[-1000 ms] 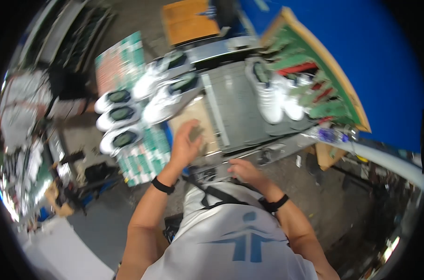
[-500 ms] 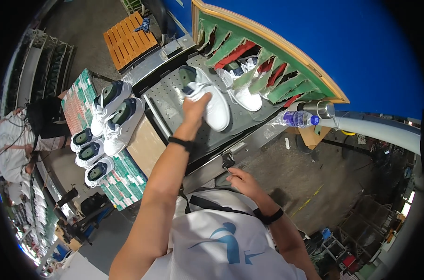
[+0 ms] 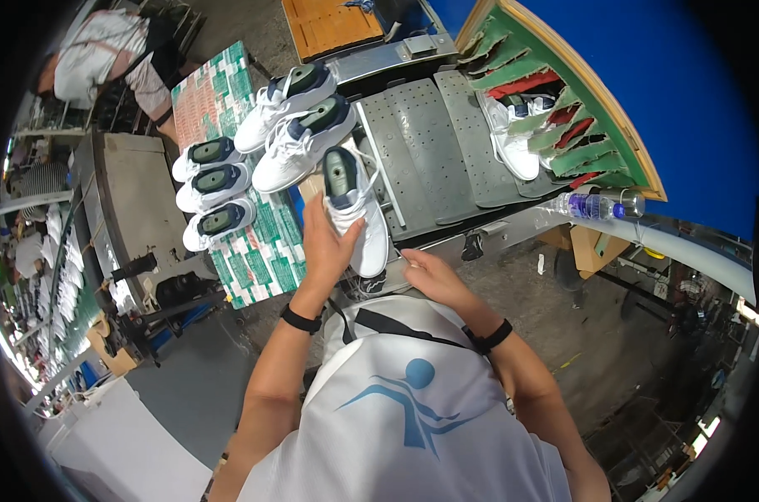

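My left hand point(image 3: 327, 247) is closed on a white sneaker point(image 3: 368, 233), its thumb across the laces. The shoe is held toe toward me at the conveyor's left edge, and green shows in its opening. My right hand point(image 3: 438, 279) is pinched close to the sneaker's toe, and what lies between its fingertips is too small to make out. Left of the held shoe, a white sneaker point(image 3: 291, 157) and another white sneaker point(image 3: 266, 117) stand side by side. Beyond them, several smaller white shoes point(image 3: 216, 186) are lined up on a green-and-white patterned board point(image 3: 258, 266).
The grey perforated conveyor point(image 3: 417, 159) runs right toward a green-framed opening with torn green and red flaps point(image 3: 555, 138). White sneakers point(image 3: 513, 142) sit under the flaps. A plastic bottle point(image 3: 592, 206) lies on the metal edge. A person point(image 3: 103, 54) bends over at upper left.
My left hand has brought the sneaker off the conveyor, left and toward me, close to my right hand. The view has shifted left, and the person at upper left shows more fully.
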The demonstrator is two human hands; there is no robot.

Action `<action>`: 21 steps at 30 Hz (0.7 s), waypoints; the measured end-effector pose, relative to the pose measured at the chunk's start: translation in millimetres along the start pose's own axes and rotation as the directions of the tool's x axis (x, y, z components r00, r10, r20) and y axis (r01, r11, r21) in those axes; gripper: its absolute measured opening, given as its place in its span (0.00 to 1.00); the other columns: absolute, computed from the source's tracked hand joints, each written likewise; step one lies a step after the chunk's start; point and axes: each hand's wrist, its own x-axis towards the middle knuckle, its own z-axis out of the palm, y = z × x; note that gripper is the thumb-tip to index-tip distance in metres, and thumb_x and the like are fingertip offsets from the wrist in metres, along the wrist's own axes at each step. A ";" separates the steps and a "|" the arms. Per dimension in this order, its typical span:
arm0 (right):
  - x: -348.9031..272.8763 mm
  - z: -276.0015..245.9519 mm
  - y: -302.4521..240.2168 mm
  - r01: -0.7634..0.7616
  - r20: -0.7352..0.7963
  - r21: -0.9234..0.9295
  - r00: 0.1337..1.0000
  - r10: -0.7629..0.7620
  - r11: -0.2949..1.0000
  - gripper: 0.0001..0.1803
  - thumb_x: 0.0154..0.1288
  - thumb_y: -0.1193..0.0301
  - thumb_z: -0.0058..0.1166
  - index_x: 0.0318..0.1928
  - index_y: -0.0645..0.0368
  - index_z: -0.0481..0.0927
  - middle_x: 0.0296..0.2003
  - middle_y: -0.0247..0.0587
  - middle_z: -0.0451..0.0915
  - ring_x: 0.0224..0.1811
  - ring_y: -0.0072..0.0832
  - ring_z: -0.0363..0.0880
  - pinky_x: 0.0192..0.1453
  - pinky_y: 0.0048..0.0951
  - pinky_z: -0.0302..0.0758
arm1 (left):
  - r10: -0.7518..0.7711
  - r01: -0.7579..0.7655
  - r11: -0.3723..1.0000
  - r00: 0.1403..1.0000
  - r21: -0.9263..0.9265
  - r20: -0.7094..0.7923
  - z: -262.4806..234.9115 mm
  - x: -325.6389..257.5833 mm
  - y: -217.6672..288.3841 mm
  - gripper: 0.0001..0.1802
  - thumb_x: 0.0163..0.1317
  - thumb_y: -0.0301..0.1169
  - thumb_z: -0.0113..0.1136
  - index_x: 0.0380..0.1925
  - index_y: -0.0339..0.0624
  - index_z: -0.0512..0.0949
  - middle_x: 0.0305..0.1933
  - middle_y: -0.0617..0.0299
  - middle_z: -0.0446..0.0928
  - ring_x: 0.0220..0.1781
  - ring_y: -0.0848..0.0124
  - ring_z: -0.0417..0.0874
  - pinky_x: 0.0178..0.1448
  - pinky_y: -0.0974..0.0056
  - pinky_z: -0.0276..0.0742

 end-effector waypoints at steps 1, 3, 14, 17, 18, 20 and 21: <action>-0.1 6.4 -15.6 -0.010 -0.023 -0.094 1.000 0.008 0.996 0.31 0.77 0.61 0.59 0.73 0.67 0.78 0.64 0.56 0.86 0.68 0.40 0.83 0.72 0.37 0.77 | 0.129 -0.123 0.991 0.984 0.056 -0.125 -3.9 3.4 5.9 0.35 0.60 0.32 0.81 0.64 0.35 0.74 0.57 0.45 0.82 0.60 0.48 0.85 0.64 0.53 0.82; 1.1 17.0 -24.3 -0.025 -0.053 -0.198 0.998 0.015 0.980 0.32 0.78 0.62 0.60 0.74 0.67 0.77 0.62 0.51 0.87 0.65 0.33 0.84 0.70 0.34 0.77 | 0.279 -0.264 0.960 0.937 0.093 -0.211 -9.2 10.6 9.7 0.26 0.59 0.24 0.79 0.58 0.38 0.80 0.51 0.52 0.81 0.56 0.52 0.85 0.56 0.56 0.84; -10.2 28.4 -40.0 0.119 -0.193 -0.172 0.969 -0.152 0.978 0.32 0.79 0.59 0.63 0.73 0.68 0.77 0.54 0.43 0.88 0.57 0.27 0.83 0.65 0.32 0.78 | 0.297 -0.329 0.929 0.936 -0.171 -0.187 -26.8 20.5 -8.5 0.10 0.62 0.24 0.76 0.41 0.41 0.85 0.39 0.58 0.83 0.42 0.56 0.86 0.46 0.57 0.82; -11.2 30.8 -49.7 0.152 -0.188 -0.121 0.967 -0.173 0.981 0.33 0.80 0.59 0.63 0.74 0.69 0.76 0.54 0.42 0.87 0.58 0.25 0.83 0.66 0.31 0.77 | 0.402 -0.403 0.915 0.913 -0.012 -0.070 -22.8 14.2 -8.0 0.11 0.59 0.27 0.79 0.38 0.42 0.84 0.38 0.59 0.80 0.42 0.57 0.84 0.45 0.55 0.82; -10.1 31.9 -52.8 0.151 -0.187 -0.123 0.967 -0.172 0.981 0.33 0.80 0.59 0.63 0.74 0.69 0.76 0.54 0.42 0.87 0.58 0.25 0.83 0.66 0.31 0.77 | 0.400 -0.402 0.916 0.914 -0.014 -0.072 -21.5 14.8 -10.4 0.11 0.59 0.27 0.79 0.38 0.42 0.84 0.38 0.59 0.80 0.42 0.57 0.84 0.45 0.55 0.82; -8.3 34.8 -57.2 0.143 -0.171 -0.170 0.970 -0.172 0.975 0.33 0.80 0.59 0.63 0.74 0.70 0.76 0.56 0.43 0.87 0.60 0.26 0.82 0.68 0.31 0.77 | 0.447 -0.447 0.894 0.894 0.043 -0.004 -19.5 19.9 -15.4 0.14 0.57 0.28 0.81 0.39 0.42 0.84 0.39 0.58 0.78 0.40 0.59 0.84 0.43 0.58 0.80; -7.8 36.4 -58.6 0.147 -0.169 -0.174 0.970 -0.176 0.974 0.33 0.80 0.59 0.63 0.74 0.70 0.76 0.56 0.43 0.87 0.60 0.26 0.82 0.68 0.31 0.77 | 0.448 -0.448 0.893 0.894 0.044 -0.010 -20.1 22.1 -17.9 0.14 0.57 0.28 0.81 0.39 0.42 0.84 0.39 0.58 0.78 0.40 0.59 0.84 0.43 0.58 0.80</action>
